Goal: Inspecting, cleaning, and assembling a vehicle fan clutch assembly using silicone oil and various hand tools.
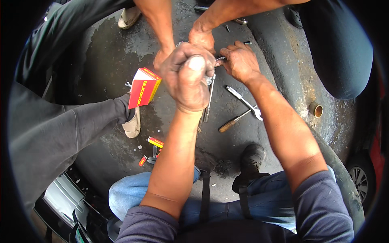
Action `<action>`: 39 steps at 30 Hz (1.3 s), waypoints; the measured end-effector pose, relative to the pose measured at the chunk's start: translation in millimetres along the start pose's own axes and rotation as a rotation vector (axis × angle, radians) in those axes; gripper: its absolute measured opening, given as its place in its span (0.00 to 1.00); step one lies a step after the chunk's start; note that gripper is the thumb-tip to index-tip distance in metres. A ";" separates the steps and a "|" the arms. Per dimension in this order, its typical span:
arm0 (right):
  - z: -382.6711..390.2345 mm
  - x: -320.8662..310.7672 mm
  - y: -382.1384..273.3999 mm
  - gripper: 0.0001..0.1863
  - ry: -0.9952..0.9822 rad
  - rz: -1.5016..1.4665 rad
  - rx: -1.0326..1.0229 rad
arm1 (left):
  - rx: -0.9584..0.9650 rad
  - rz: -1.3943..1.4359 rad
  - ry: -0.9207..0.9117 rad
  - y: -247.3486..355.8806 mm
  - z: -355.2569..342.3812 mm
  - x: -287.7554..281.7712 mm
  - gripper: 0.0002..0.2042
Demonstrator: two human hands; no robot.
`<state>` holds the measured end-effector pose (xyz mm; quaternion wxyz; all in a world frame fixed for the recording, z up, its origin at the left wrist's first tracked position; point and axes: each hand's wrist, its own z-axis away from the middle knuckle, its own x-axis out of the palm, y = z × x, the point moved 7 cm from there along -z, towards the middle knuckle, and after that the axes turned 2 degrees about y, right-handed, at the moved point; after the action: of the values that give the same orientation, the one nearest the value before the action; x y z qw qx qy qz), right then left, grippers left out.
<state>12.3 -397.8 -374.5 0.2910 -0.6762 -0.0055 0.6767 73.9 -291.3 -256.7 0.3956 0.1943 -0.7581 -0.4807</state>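
My left hand (pixel 190 77) is raised in a closed fist, thumb uppermost; whatever it may hold is hidden. It covers most of a metal part (pixel 209 80) on the ground. Fingers curled, my right hand (pixel 242 62) grips a shiny metal tool (pixel 221 59) whose kind I cannot make out. A co-worker's hands, one beside my left fist (pixel 162 57) and one beyond it (pixel 202 38), reach to the same spot. Below my fist a long metal bar (pixel 209 101) points toward me. Between my forearms lie a ratchet-like chrome tool (pixel 239 95) and a wooden-handled screwdriver (pixel 229 124).
A red, yellow and white box (pixel 144 88) stands near a person's shoe (pixel 132 125). Small red-yellow boxes (pixel 155 142) lie left of my forearm. A brass-coloured ring (pixel 315 109) sits at right beside a raised dark edge (pixel 279 60). Other people's legs (pixel 69 111) flank the spot.
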 end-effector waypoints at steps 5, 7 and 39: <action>-29.1 -8.7 -7.5 0.15 -0.137 0.011 -0.131 | 0.029 -0.068 0.050 -2.8 -13.5 -7.8 0.12; -44.7 -18.3 -12.1 0.15 -0.128 0.028 -0.221 | 0.078 -0.111 0.083 3.1 -20.5 -11.5 0.13; 157.2 85.8 51.9 0.22 -0.589 0.046 0.572 | -0.273 -0.032 0.261 -4.7 20.2 -66.4 0.14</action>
<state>-145.0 -345.7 -460.2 0.4382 -0.3455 0.1151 0.8218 98.3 -237.1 -292.9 0.5058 0.2114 -0.6247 -0.5561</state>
